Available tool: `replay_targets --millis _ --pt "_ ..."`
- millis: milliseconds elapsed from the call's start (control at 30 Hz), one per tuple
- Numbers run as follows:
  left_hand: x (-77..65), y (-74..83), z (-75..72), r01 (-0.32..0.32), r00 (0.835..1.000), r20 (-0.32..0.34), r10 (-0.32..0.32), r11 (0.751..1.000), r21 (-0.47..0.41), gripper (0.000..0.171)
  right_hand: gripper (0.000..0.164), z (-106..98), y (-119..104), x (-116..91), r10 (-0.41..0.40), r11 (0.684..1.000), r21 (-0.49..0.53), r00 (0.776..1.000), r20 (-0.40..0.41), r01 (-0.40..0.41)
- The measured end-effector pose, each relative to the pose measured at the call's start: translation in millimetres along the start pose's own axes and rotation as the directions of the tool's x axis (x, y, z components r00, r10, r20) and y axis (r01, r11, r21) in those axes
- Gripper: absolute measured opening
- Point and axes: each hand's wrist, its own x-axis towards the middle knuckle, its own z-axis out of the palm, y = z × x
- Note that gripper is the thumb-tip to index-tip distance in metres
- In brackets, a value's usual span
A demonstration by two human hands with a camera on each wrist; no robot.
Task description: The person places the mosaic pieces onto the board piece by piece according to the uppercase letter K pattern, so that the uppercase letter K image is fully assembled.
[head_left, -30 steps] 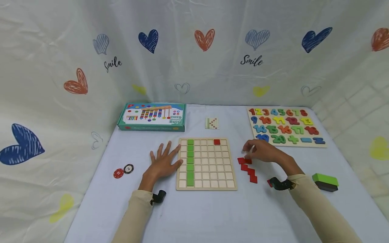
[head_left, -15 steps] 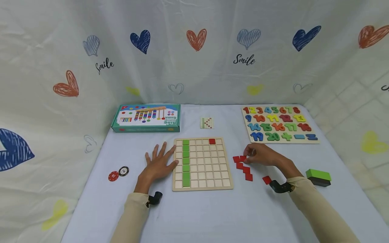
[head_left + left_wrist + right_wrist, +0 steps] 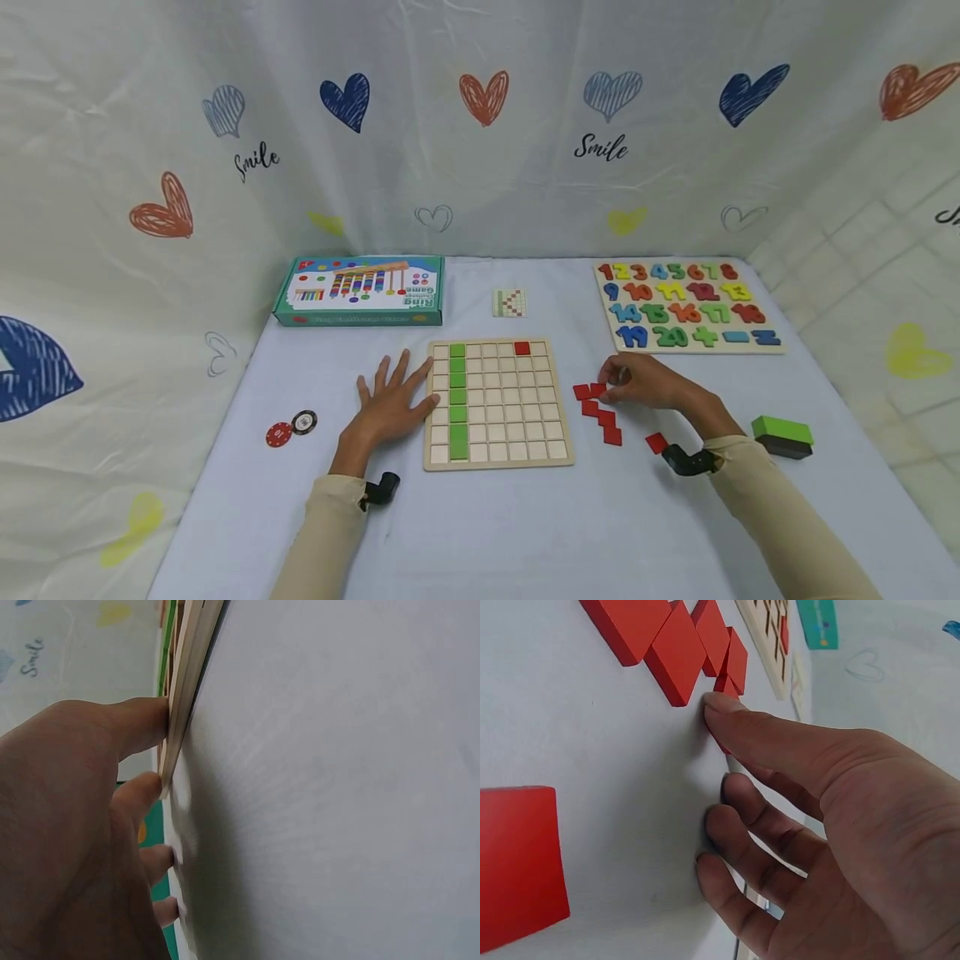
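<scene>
A square wooden grid board [image 3: 566, 457] lies in front of me, with a column of green tiles [image 3: 457, 381] and one red tile [image 3: 522, 348] in its top row. Against the board's left edge rests my left hand [image 3: 386, 417], fingers spread; thumb and index touch the wooden rim [image 3: 182, 697] in the left wrist view. To the right of the board, my right hand [image 3: 643, 381] pinches a red square tile [image 3: 715, 736] between thumb and index finger. Several more red tiles [image 3: 676, 656] lie beside it in a staggered line. Another red tile [image 3: 656, 442] lies apart, near the right wrist.
A small pattern card [image 3: 510, 303] lies behind the board. At the back left is a green game box [image 3: 360, 319]; at the back right, a number puzzle board [image 3: 776, 347]. Two round chips [image 3: 279, 434] lie at left. A green and black block [image 3: 783, 436] sits at right.
The head view has turned slightly, shifting everything left. My right hand's fingers have lowered and closed on a red tile at the top of the line. The left hand stays at the board's edge.
</scene>
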Motion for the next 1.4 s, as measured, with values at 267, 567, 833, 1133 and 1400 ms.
replay_targets --millis 267,567,833,1133,1400 --pt "-0.9 -0.2 -0.1 0.002 1.0 0.0 -0.002 1.0 0.003 0.075 0.028 4.7 1.6 -3.3 -0.013 1.0 0.009 0.999 -0.031 0.014" --pt "-0.3 0.5 -1.2 -0.004 1.0 -0.001 0.004 1.0 -0.003 0.075 0.016 -4.8 -2.7 -7.9 -0.029 1.0 0.012 0.999 -0.019 0.029" --pt "0.0 0.9 -2.7 -0.005 1.0 0.0 0.005 1.0 0.006 0.075 0.01 -10.6 -23.8 6.6 -0.09 0.996 0.023 0.996 0.003 0.09" --pt "-0.6 0.9 -2.7 -0.005 1.0 0.011 0.005 1.0 0.006 0.074 0.005 4.3 -73.4 49.1 -0.239 0.968 0.061 0.97 -0.051 0.242" --pt "-0.6 1.4 -3.2 -0.01 1.0 0.013 0.01 1.0 0.006 0.075 0.007 37.4 -86.9 88.6 -0.243 0.957 0.131 0.963 -0.112 0.257"
